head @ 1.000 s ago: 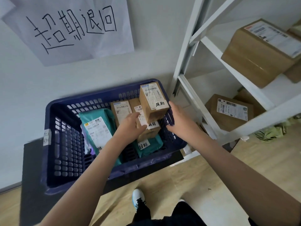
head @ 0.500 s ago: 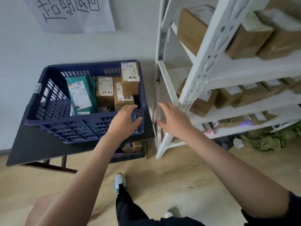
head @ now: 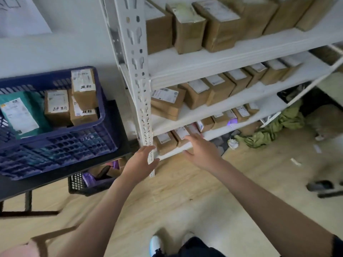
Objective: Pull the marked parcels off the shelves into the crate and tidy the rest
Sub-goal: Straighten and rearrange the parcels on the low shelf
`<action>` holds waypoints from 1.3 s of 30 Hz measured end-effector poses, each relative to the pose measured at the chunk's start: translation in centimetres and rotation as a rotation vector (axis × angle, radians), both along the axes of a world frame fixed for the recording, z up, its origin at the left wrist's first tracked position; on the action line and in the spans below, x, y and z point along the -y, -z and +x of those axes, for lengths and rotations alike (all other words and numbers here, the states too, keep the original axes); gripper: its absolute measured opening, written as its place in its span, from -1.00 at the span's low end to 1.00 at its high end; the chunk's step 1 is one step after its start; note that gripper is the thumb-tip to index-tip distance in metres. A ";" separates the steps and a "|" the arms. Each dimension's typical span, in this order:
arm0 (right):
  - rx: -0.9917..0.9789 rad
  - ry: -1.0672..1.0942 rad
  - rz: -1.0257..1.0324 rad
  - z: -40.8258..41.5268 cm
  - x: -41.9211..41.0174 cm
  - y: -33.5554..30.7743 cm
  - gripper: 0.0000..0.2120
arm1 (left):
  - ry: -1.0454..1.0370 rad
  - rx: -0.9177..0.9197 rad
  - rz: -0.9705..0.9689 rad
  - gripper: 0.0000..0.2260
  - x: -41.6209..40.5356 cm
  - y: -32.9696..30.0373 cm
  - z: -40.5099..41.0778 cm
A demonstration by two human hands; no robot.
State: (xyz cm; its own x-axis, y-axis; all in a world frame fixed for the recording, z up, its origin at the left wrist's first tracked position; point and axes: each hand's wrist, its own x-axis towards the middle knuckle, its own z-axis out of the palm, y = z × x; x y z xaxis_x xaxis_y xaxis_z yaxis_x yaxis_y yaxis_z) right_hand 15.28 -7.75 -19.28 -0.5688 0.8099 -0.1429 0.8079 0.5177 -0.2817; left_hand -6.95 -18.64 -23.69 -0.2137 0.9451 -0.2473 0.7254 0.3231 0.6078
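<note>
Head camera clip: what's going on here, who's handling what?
A person is sorting parcels. The dark blue plastic crate on the black table already holds brown cardboard boxes with handwritten marks and a teal mailer bag. Both hands are empty and open: the left hand is at the white metal shelf upright, while the right hand reaches toward the small cardboard boxes on the lowest shelf.

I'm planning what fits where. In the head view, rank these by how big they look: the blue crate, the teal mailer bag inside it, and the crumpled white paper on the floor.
1. Blue crate, clearly the largest.
2. Teal mailer bag, partly cut off at the frame edge.
3. Crumpled white paper, smallest; it lies farther from the camera, but the gap looks real.
</note>
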 end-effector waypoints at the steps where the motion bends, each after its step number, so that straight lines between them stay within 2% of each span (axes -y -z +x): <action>1: 0.013 0.000 0.004 0.8 -0.4 0.1 -0.52 | -0.015 0.007 -0.003 -0.52 -0.5 0.5 0.7; 8: -0.036 -0.043 -0.011 4.3 -6.0 0.6 -0.55 | -0.063 0.016 -0.079 -0.51 -4.1 3.3 5.5; 12: -0.070 -0.092 -0.033 5.8 -10.5 2.9 -0.58 | -0.187 0.007 -0.122 -0.53 -7.2 6.3 6.5; 15: -0.030 -0.178 -0.087 7.2 -13.6 6.2 -0.60 | -0.301 0.031 -0.169 -0.51 -8.3 10.8 8.1; 22: 0.036 -0.300 -0.243 6.2 -17.9 19.9 -0.37 | -0.487 0.079 -0.163 -0.40 -11.4 23.9 10.6; 29: 0.026 -0.327 -0.195 -0.3 -21.2 39.9 -0.33 | -0.527 -0.064 -0.060 -0.26 -16.3 38.5 5.8; 35: -0.217 -0.262 -0.021 -1.4 -24.0 49.2 -0.33 | -0.537 -0.200 0.183 -0.25 -18.5 45.9 3.4; 39: -0.353 -0.291 0.050 -1.7 -24.8 51.9 -0.43 | -0.517 -0.174 0.316 -0.46 -19.8 48.1 2.8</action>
